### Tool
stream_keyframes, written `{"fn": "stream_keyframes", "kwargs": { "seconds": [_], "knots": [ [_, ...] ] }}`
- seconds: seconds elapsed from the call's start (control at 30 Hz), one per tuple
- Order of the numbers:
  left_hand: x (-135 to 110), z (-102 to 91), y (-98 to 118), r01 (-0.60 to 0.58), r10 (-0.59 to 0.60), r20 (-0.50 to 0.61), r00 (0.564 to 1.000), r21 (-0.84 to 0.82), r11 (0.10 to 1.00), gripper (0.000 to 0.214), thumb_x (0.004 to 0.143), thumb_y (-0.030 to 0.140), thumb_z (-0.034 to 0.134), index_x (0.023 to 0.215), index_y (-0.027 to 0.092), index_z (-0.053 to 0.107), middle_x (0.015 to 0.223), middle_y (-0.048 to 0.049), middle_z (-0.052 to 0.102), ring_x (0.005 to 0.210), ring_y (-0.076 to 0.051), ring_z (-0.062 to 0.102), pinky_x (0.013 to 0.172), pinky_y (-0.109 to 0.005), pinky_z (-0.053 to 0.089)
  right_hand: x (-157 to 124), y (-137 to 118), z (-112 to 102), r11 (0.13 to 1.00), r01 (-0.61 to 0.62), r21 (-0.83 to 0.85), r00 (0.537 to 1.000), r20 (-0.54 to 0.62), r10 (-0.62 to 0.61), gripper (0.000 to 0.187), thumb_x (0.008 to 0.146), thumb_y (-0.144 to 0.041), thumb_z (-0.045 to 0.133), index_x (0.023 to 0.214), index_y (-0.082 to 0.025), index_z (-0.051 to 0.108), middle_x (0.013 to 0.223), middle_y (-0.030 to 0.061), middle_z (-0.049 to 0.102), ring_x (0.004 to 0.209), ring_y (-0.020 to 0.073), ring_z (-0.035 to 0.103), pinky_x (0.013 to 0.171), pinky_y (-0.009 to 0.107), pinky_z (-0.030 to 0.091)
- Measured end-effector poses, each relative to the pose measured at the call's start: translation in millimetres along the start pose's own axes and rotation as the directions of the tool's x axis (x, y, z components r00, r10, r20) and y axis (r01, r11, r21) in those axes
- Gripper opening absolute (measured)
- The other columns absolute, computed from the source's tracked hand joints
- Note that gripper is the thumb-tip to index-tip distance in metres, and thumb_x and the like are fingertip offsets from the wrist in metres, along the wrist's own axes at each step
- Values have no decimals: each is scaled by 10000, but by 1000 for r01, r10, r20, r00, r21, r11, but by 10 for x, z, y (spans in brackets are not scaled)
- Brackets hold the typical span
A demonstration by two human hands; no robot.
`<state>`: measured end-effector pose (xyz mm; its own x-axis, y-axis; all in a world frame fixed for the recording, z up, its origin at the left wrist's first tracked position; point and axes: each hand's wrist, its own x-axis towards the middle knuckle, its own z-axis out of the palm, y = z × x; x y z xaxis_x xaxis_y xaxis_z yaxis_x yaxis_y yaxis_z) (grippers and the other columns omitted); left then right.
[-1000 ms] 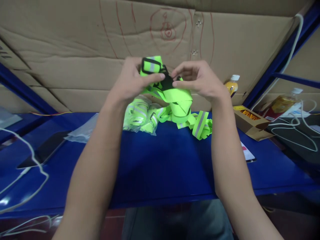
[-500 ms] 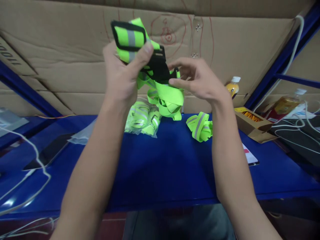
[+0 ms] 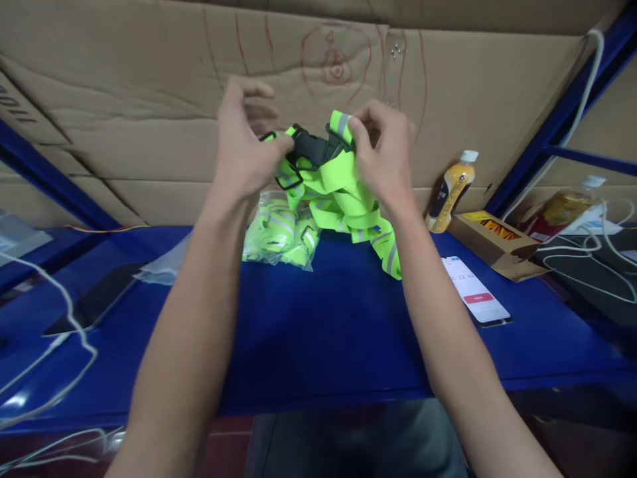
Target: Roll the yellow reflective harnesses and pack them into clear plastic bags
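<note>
A single head-worn camera looks forward and down from close range, over both bare forearms rising from the lower frame, onto the glossy blue metal shelf surface (image 3: 318,345) across the middle, facing the creased brown cardboard backing (image 3: 149,99) filling the upper frame

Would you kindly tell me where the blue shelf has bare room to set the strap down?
The widest bare patch of the blue shelf lies between the forearms, before the bagged straps. Right is crowded: phone, carton, cables. Left holds a tablet and cord.
</note>
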<state>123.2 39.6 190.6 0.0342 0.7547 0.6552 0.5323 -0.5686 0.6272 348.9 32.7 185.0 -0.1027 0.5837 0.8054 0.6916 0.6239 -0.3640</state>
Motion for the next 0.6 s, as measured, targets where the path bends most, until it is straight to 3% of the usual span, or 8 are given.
{"fn": "stream_keyframes", "kwargs": {
  "seconds": [0.07, 0.17, 0.3, 0.47, 0.53, 0.6],
  "knots": [
    [-98, -50, 126, -221, 206, 114, 972, 137, 966, 632, 795, 385, 796, 1401, 334, 622, 1559, 4, 660, 1411, -307, 586, 1155, -495, 490, -5, -11, 52, 998, -32, -59, 997, 69, 36, 388, 1093, -645, 497, 1189, -323, 691, 1208, 73, 789, 1157, 335, 601, 1016, 475, 520],
    [-173, -55, 194, -363, 302, 310, 902, 164, 917, 482, 822, 379, 750, 1295, 291, 738, 1427, -41, 760, 1376, -346, 626, 1195, -511, 465, -5, 16, 97, 998, -61, -26, 997, 35, 62, 510, 1085, -765, 453, 1204, -318, 667, 1195, 62, 777, 1191, 309, 575, 1063, 424, 513],
    [-134, 46, 69, -388, 310, 380, 871, 147, 910, 413, 816, 390, 798, 1217, 296, 777, 1347, -77, 792, 1273, -354, 691, 1116, -484, 523, 4, 93, 118, 996, -28, 88, 999, 35, 25, 411, 1131, -636, 471, 940, -293, 595, 1048, 59, 738, 1040, 263, 639, 1031, 390, 537],
    [-111, 139, 3, -399, 308, 379, 873, 191, 897, 341, 801, 335, 791, 1135, 263, 790, 1219, -84, 810, 1190, -355, 736, 1095, -474, 529, 33, 116, 91, 989, -31, 142, 999, 17, 29, 313, 1101, -453, 595, 847, -276, 549, 1003, 58, 737, 1015, 253, 688, 975, 394, 561],
    [-126, 135, 23, -367, 291, 370, 882, 154, 917, 304, 802, 340, 809, 1103, 295, 799, 1195, -63, 816, 1189, -344, 735, 1069, -448, 539, 41, 107, 49, 984, -33, 178, 998, 52, 25, 304, 1073, -464, 652, 854, -269, 572, 985, 51, 742, 982, 245, 689, 936, 395, 573],
    [-136, 124, 34, -344, 276, 367, 888, 134, 929, 282, 795, 347, 825, 1074, 309, 803, 1175, -59, 821, 1200, -345, 730, 1040, -435, 543, 38, 112, 5, 980, -49, 195, 987, 162, 17, 348, 1002, -569, 756, 877, -272, 623, 921, 44, 726, 956, 261, 678, 886, 407, 583]
  ]
}}
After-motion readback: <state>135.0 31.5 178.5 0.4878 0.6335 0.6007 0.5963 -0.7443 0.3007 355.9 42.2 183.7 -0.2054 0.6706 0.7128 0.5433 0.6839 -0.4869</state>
